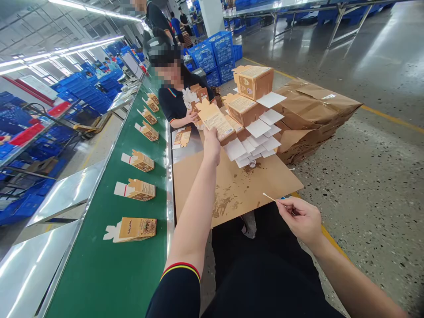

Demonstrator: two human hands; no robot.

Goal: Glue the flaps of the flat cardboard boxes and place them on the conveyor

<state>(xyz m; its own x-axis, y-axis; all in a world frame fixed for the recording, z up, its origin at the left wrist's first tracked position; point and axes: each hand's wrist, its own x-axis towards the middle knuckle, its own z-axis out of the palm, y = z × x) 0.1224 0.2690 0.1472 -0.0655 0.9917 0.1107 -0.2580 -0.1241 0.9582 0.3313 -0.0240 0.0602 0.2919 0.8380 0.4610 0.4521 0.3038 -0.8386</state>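
Pinched in right hand point(303, 219), thin stick point(269, 197) points up-left.

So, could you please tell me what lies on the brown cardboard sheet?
On the brown cardboard sheet: dark glue stains and fanned white-flapped flat cartons. Beneath those cartons, it is hidden.

Print on the cartons point(137, 228) too blurred to read

Open room over near part of stained brown cardboard sheet point(232, 190). Farther on, blocked by fanned stack of brown cartons w/ white flaps point(255, 128); green conveyor belt point(109, 265) carries spaced cartons point(135, 229).
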